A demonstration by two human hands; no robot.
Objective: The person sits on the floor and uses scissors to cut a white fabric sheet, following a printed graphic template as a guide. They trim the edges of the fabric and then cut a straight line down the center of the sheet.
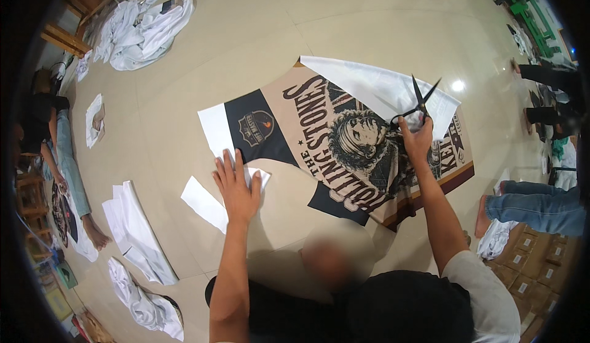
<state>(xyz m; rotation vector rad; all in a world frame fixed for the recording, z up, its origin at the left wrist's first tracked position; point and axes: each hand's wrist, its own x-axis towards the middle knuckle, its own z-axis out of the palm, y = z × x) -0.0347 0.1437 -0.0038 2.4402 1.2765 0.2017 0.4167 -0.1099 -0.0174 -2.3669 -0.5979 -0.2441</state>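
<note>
A large printed fabric panel (279, 75) in tan and black, with lettering and a portrait, lies on the floor in front of me. Its far right corner is folded over, showing the white back (350, 80). My right hand (418, 141) is closed round the handles of black scissors (420, 100), whose blades stand apart above the white fold. My left hand (238, 189) rests flat with fingers spread at the panel's near left edge, fingertips by the black section and palm over a white fabric scrap (261, 176). Another white strip (204, 203) lies beside that hand.
White cloth heaps (144, 35) lie at the far left, with folded white pieces (141, 232) nearer. A seated person (58, 128) works at the left. At the right are other people's legs (534, 208) and brown packages (531, 257); green metal frames (528, 11) stand behind.
</note>
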